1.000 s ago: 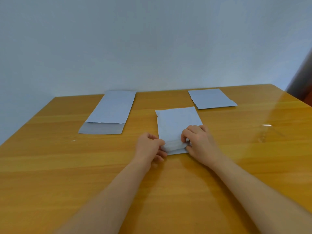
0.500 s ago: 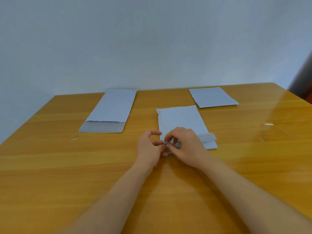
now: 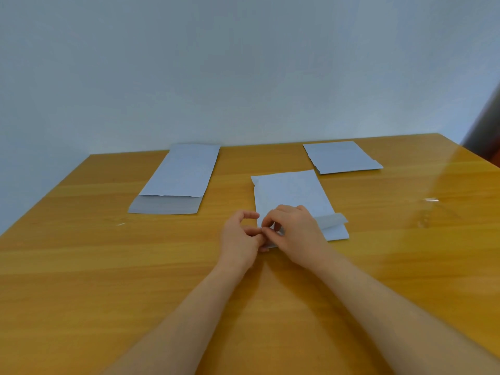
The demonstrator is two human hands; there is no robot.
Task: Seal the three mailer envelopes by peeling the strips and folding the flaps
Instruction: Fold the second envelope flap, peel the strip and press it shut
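Observation:
Three grey-white mailer envelopes lie on the wooden table (image 3: 81, 266). The left envelope (image 3: 181, 174) has its flap open toward me. At the far right lies a shorter envelope (image 3: 342, 158) with no flap showing. The middle envelope (image 3: 290, 193) is right in front of me, with a loose, curled strip or flap edge (image 3: 334, 221) lifted at its near right end. My left hand (image 3: 239, 239) and my right hand (image 3: 297, 231) meet at its near left corner. My right fingertips pinch the edge there, and my curled left fingers hold the corner.
A clear, shiny peeled strip (image 3: 430, 200) lies on the table's right side. A tiny light scrap (image 3: 121, 224) sits near the left envelope. A pale wall stands behind the table, and a dark object (image 3: 484, 131) rises past the right corner.
My right hand slid left along the middle envelope's near end to meet my left hand. That uncovered the lifted, curled piece at the right end.

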